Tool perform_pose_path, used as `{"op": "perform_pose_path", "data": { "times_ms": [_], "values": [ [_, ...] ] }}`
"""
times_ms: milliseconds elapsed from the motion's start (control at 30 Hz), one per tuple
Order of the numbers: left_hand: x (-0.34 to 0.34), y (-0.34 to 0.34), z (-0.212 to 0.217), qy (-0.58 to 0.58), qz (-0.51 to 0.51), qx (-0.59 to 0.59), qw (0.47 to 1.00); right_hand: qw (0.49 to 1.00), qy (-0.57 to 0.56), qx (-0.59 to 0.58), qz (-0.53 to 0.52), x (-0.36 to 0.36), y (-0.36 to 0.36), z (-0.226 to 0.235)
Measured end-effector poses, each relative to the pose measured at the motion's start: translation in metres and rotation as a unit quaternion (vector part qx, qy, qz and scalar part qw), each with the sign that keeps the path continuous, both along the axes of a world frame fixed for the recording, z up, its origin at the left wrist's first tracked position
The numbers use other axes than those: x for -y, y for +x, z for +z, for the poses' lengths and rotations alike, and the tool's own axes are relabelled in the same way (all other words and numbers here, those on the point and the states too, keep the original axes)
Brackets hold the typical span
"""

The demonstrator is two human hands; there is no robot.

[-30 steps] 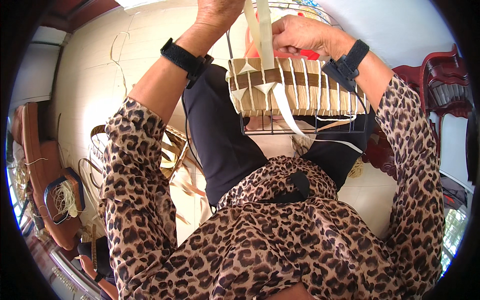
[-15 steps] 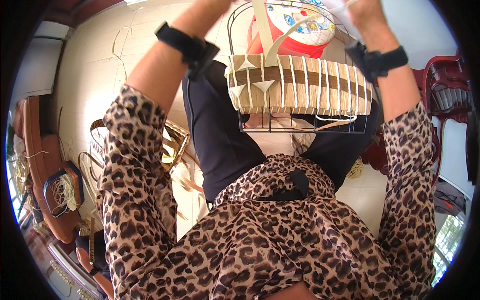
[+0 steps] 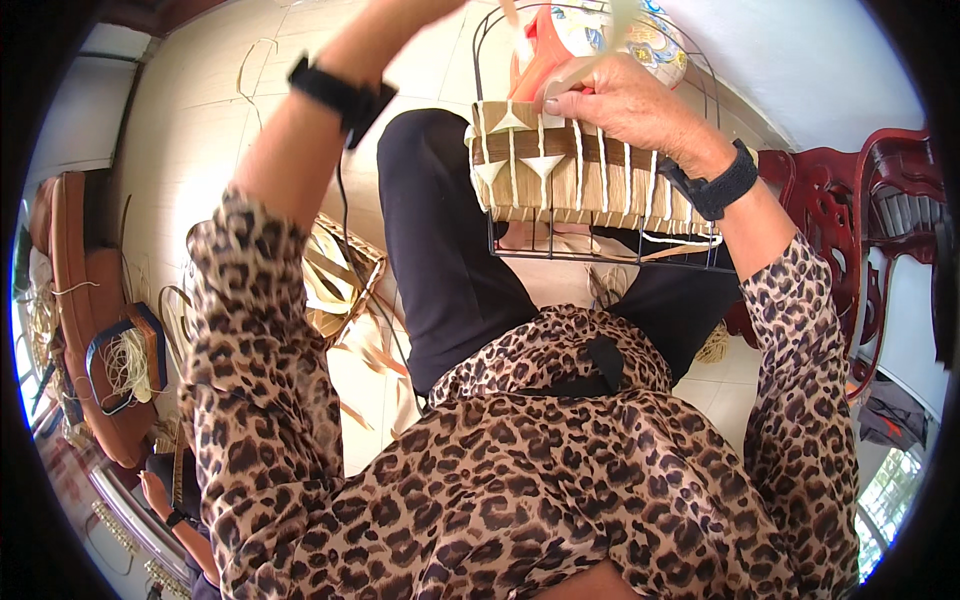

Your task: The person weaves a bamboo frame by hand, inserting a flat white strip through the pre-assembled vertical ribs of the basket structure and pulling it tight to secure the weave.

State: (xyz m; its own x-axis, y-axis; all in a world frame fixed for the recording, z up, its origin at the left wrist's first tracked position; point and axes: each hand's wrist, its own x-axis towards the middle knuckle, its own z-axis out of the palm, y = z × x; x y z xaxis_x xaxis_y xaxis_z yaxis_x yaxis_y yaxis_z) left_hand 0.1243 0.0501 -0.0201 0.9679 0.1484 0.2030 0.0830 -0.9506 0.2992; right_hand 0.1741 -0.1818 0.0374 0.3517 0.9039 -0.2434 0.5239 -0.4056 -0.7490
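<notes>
A black wire basket frame (image 3: 590, 257) rests across my knees. Its side carries tan woven strips (image 3: 610, 185) with a dark brown band and upright white cords. Pale strips folded into triangles (image 3: 543, 165) sit at the left end of that side. My right hand (image 3: 635, 105) is over the upper edge, thumb and forefinger closed on a pale flat strip (image 3: 577, 76). At the top edge, my left hand (image 3: 445, 8) is raised left of the frame; its fingers are out of view, so what it holds cannot be seen.
Behind the frame stands a red container (image 3: 540, 50) with a patterned top. A woven basket of loose strips (image 3: 340, 280) lies on the floor at left, near a brown bench (image 3: 95, 330) bearing a tray of pale fibre (image 3: 125, 370). Carved red furniture (image 3: 870, 190) stands right; another person's hand (image 3: 155, 493) shows lower left.
My right hand has come down and left from the top right to the frame's upper edge, onto the strip. My left arm has shifted slightly left. The frame has moved slightly to the right.
</notes>
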Motion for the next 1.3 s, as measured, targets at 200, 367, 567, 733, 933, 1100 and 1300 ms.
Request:
{"op": "perform_pose_path", "data": {
  "times_ms": [200,367,567,733,933,1100,1300],
  "values": [
    [0.071,-0.092,0.039,-0.212,-0.028,0.077,0.974,0.998,0.011,0.036,-0.05,-0.003,-0.008,0.004],
    [0.109,-0.117,0.036,-0.248,-0.019,0.051,0.967,0.997,-0.023,0.003,-0.074,-0.01,-0.009,0.008],
    [0.118,-0.116,0.033,-0.249,-0.012,0.105,0.963,0.996,-0.043,0.043,-0.073,-0.011,-0.005,0.006],
    [0.121,-0.115,0.033,-0.249,-0.004,0.106,0.963,0.996,0.005,0.013,-0.093,-0.006,-0.004,-0.002],
    [0.118,-0.116,0.038,-0.233,0.013,0.051,0.971,0.966,0.075,-0.232,-0.088,-0.003,0.0,0.002],
    [0.105,-0.114,0.041,-0.287,0.019,0.057,0.956,0.95,0.045,-0.266,-0.159,-0.001,0.0,0.016],
    [0.123,-0.127,0.038,-0.163,0.026,0.116,0.979,0.942,0.06,-0.262,-0.201,-0.001,-0.002,0.011]
  ]
}}
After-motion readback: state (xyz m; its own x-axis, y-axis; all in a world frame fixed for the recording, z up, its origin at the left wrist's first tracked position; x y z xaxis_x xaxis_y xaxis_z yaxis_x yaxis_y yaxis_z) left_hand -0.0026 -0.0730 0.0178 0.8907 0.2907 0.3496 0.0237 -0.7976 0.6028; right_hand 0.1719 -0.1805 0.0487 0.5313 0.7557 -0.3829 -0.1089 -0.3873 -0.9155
